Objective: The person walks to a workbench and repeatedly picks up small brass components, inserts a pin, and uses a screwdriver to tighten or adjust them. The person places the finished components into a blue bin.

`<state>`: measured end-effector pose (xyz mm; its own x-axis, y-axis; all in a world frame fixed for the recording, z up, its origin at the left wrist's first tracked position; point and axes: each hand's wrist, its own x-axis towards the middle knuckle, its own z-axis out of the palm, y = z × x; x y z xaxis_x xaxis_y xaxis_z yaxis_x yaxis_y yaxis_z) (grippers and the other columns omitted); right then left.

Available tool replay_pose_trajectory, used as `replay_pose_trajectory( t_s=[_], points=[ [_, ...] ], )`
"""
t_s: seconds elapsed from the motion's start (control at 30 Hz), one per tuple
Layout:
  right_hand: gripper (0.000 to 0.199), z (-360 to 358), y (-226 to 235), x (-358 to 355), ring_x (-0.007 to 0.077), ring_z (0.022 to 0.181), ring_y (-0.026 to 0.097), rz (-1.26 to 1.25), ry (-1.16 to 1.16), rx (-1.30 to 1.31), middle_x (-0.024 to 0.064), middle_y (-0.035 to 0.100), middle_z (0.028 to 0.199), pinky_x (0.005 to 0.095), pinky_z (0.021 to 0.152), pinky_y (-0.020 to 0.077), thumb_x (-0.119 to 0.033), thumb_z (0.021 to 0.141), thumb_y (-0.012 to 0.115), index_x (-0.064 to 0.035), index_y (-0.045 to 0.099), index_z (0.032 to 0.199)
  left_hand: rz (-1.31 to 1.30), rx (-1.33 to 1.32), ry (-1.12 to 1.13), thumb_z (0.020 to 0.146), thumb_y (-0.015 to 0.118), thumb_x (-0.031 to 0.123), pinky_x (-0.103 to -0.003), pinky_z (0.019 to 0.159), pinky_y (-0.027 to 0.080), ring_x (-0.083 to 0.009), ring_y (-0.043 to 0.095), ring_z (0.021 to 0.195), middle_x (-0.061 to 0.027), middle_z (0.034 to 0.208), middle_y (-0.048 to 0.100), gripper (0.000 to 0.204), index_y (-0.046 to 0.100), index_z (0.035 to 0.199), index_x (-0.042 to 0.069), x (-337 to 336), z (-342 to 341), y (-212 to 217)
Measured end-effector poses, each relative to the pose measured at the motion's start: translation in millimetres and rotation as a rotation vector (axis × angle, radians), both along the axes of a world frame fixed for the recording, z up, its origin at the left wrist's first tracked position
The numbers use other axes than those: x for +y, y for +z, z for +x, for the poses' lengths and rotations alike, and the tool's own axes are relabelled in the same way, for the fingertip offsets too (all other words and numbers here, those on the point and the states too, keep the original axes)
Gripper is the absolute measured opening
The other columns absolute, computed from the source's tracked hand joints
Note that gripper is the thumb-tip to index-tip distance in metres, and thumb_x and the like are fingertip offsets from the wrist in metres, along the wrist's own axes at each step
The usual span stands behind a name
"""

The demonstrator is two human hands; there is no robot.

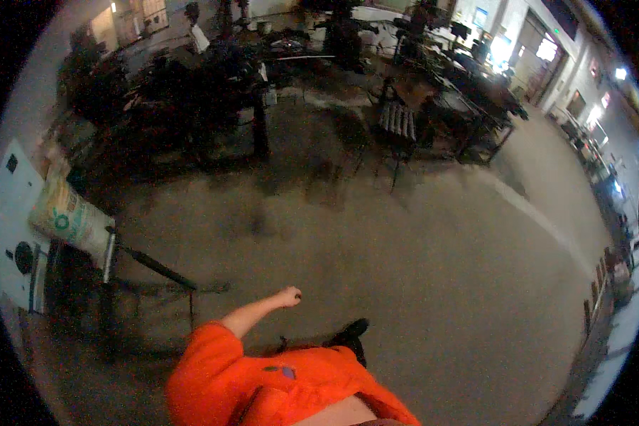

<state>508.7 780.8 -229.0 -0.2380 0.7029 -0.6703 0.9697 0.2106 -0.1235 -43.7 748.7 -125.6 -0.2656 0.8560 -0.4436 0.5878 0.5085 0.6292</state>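
Note:
My left hand (288, 297) is held out in front of my body over the grey floor, its fingers curled closed. A small dark spot shows at the finger side, too small to name. The bare forearm comes out of a loose orange sleeve (209, 351). Nearest to this hand, on its left, is a dark metal frame (160, 268) with a bar and thin legs. My right hand is not in view. Below the left hand, a dark shoe (355, 332) shows past the orange shirt.
A printed sack (74, 221) leans by a pale cabinet (11, 213) at the left. Dark machinery (192, 99) stands at the far left. A stand with metal bars (397, 121) and workbenches (468, 99) are at the back. A low rack (596, 295) lines the right side.

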Motion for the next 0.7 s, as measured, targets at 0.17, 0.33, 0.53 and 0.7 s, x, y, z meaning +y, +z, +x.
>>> replay_pose_trajectory(
  t_s=[0.17, 0.33, 0.53, 0.7],
  points=[
    [0.040, -40, 20, 133, 0.0202, 0.047, 0.050, 0.021, 0.098, -0.029, 0.0064, 0.060, 0.058, 0.0331, 0.044, 0.0377, -0.039, 0.080, 0.055, -0.0021, 0.065, 0.070, -0.067, -0.053, 0.177, 0.076, 0.052, 0.017, -0.041, 0.058, 0.048, -0.0254, 0.062, 0.071, -0.0142, 0.079, 0.065, 0.023, 0.066, 0.089, 0.004, 23, -56, -60],
    [0.048, -79, -18, 317, 0.0211, 0.047, 0.048, 0.194, 0.612, -0.095, 0.0051, 0.061, 0.060, 0.0336, 0.045, 0.0370, -0.048, 0.082, 0.052, -0.0031, 0.068, 0.074, -0.322, -0.064, 0.078, 0.075, 0.056, 0.015, -0.038, 0.054, 0.047, -0.0233, 0.060, 0.060, -0.0110, 0.071, 0.064, 0.021, 0.066, 0.089, 0.002, 15, -33, -118],
    [0.017, -229, -14, 559, 0.0177, 0.041, 0.047, 0.040, -0.742, 0.930, 0.0108, 0.055, 0.056, 0.0331, 0.039, 0.0368, -0.009, 0.081, 0.057, 0.0029, 0.060, 0.070, -0.239, -0.346, 0.384, 0.076, 0.059, 0.017, -0.038, 0.057, 0.048, -0.0209, 0.061, 0.060, -0.0097, 0.071, 0.065, 0.021, 0.067, 0.090, 0.004, 97, -60, -116],
    [0.016, -373, 28, 601, 0.0198, 0.040, 0.048, 0.193, -0.198, 0.770, 0.0117, 0.055, 0.055, 0.0332, 0.038, 0.0366, -0.006, 0.081, 0.057, 0.0044, 0.057, 0.068, 0.151, -0.123, 0.198, 0.078, 0.058, 0.019, -0.037, 0.054, 0.047, -0.0208, 0.058, 0.058, -0.0088, 0.070, 0.063, 0.020, 0.066, 0.089, 0.003, 179, -162, -197]
  ],
)
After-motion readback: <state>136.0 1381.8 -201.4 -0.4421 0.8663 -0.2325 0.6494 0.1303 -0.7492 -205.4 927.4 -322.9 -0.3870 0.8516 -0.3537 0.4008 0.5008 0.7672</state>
